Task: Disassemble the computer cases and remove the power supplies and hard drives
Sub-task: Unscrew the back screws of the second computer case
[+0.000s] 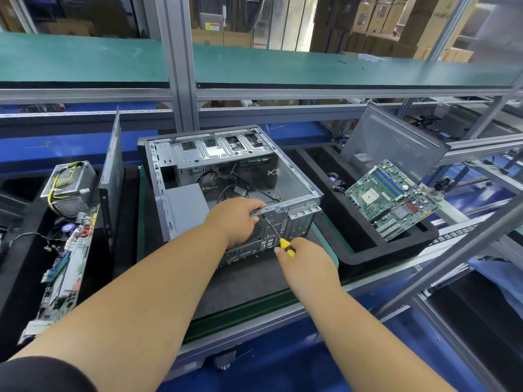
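An open grey computer case [294,176] lies on its side on a dark mat at the centre. A grey power supply [185,206] sits in its near left corner, with loose cables behind it. My left hand [236,219] grips the case's near rear edge, fingers curled over the rim. My right hand [304,260] holds a screwdriver [276,232] with a yellow and black handle. Its tip touches the rear panel just below my left fingers.
A black foam tray [368,251] at the right holds a green motherboard [392,198] and a leaning side panel [393,141]. At the left lie another power supply [69,182], a motherboard [66,267] on edge and an upright side panel [111,176]. An aluminium post [181,66] stands behind the case.
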Available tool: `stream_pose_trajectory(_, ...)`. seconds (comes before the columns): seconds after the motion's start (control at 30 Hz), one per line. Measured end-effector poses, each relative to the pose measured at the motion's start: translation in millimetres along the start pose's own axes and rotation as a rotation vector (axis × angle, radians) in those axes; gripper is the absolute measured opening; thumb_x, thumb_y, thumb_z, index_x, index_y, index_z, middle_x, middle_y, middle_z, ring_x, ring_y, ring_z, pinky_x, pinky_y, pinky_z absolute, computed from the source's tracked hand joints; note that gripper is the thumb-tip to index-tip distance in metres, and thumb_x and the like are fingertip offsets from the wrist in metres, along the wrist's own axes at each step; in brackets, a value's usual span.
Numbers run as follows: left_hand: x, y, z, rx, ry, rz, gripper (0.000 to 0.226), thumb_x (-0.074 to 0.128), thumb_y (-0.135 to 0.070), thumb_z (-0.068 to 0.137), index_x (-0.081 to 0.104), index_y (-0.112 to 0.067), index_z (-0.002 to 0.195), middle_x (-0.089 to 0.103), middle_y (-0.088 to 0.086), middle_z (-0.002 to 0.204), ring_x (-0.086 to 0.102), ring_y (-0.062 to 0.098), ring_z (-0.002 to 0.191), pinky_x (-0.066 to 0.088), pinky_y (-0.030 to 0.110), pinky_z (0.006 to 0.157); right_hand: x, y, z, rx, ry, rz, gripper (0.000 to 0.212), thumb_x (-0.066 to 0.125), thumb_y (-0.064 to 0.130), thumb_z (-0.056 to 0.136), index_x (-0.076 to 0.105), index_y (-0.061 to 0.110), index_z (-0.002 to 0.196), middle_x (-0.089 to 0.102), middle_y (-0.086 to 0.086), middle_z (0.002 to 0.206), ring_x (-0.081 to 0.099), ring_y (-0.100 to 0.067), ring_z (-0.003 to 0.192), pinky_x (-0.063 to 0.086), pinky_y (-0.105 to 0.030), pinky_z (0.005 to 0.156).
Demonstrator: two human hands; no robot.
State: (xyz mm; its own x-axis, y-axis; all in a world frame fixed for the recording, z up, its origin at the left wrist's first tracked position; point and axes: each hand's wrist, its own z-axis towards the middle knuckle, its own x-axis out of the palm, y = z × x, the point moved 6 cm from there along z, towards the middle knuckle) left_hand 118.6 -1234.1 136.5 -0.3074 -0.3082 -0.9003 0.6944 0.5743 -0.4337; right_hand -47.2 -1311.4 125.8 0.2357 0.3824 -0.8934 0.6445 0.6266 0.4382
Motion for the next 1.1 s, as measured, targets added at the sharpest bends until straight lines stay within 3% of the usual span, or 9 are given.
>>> stream_pose_trajectory(0.13,-0.2,-0.4,-0.1,0.003,-0.008,0.010,0.037,0.053,-0.027,0.098,0.054,-0.044,0.131,0.059,-0.008,0.132,0.054,0.020,0.119,0.042,0.031,0.087,22.0,-15.6,-4.5,0.446,0.426,1.176,0.043,0.043,0.038,0.104,0.068,0.005,0.092,0.055,-0.005,0.057,0.036,-0.011,0.040,0.029,-0.024,0.042)
stream_pose_trajectory(0.2,-0.3,-0.6,-0.3,0.003,-0.011,0.014,0.038,0.053,-0.027,0.098,0.053,-0.043,0.133,0.059,-0.008,0.133,0.054,0.020,0.119,0.042,0.031,0.086,26.4,-10.3,-10.3,0.548,0.575,1.466,0.040,0.039,0.030,0.105,0.064,0.001,0.097,0.049,-0.004,0.057,0.031,-0.011,0.040,0.028,-0.023,0.039)
stream_pose_trajectory(0.27,-0.1,-0.8,-0.6,0.001,-0.013,0.016,0.039,0.052,-0.026,0.099,0.052,-0.043,0.133,0.059,-0.007,0.132,0.054,0.020,0.118,0.043,0.031,0.086,29.2,-8.4,-14.1,0.587,0.615,1.528,0.035,0.039,0.027,0.105,0.062,0.002,0.099,0.044,-0.002,0.056,0.030,-0.011,0.039,0.027,-0.022,0.038)
stream_pose_trajectory(0.43,-0.6,-0.5,-1.0,0.000,-0.013,0.019,0.040,0.052,-0.027,0.099,0.051,-0.043,0.135,0.059,-0.007,0.133,0.054,0.020,0.118,0.042,0.031,0.085,31.9,-8.6,-12.3,0.555,0.504,1.363,0.033,0.041,0.027,0.106,0.063,0.005,0.096,0.050,-0.001,0.055,0.031,-0.008,0.038,0.026,-0.020,0.036)
stream_pose_trajectory(0.53,-0.8,-1.2,-0.7,0.003,-0.006,0.025,0.040,0.053,-0.027,0.098,0.052,-0.043,0.135,0.059,-0.006,0.134,0.054,0.022,0.119,0.043,0.032,0.089,26.2,-14.6,-6.1,0.470,0.322,1.030,0.028,0.044,0.027,0.105,0.062,0.009,0.093,0.052,-0.002,0.060,0.032,-0.010,0.040,0.026,-0.024,0.041)
stream_pose_trajectory(0.67,-1.2,-1.6,-1.6,0.010,-0.010,0.029,0.040,0.052,-0.026,0.099,0.052,-0.043,0.135,0.058,-0.006,0.135,0.054,0.021,0.120,0.043,0.032,0.090,5.7,-14.2,-4.0,0.168,0.058,0.527,0.011,0.055,0.032,0.097,0.055,0.022,0.094,0.062,0.002,0.078,0.054,-0.017,0.066,0.042,-0.032,0.059)
stream_pose_trajectory(0.83,-0.2,-1.7,-2.5,0.013,-0.013,0.034,0.040,0.051,-0.026,0.099,0.050,-0.043,0.136,0.057,-0.005,0.137,0.053,0.021,0.121,0.043,0.033,0.090,-13.9,0.9,-10.9,-0.028,-0.187,0.096,0.016,0.058,0.023,0.092,0.042,0.026,0.091,0.055,0.006,0.086,0.054,-0.019,0.071,0.032,-0.032,0.053)
stream_pose_trajectory(1.0,1.7,-0.8,-5.0,0.002,0.040,0.038,0.056,0.052,-0.030,0.098,0.032,-0.041,0.149,0.050,-0.002,0.146,0.049,0.022,0.130,0.044,0.036,0.100,-9.1,1.5,-8.2,-0.029,-0.063,0.209,0.016,0.051,0.039,0.099,0.047,0.025,0.103,0.055,0.010,0.089,0.055,-0.009,0.076,0.035,-0.028,0.056)
stream_pose_trajectory(1.1,-7.4,-10.8,-16.0,0.087,-0.025,-0.069,0.062,0.056,-0.025,0.097,0.029,-0.031,0.153,0.036,-0.005,0.156,0.029,0.015,0.145,0.027,0.032,0.114,-8.7,-3.2,-5.7,0.008,-0.018,0.308,0.017,0.045,0.037,0.101,0.053,0.022,0.103,0.059,0.007,0.085,0.055,-0.009,0.075,0.038,-0.029,0.056)
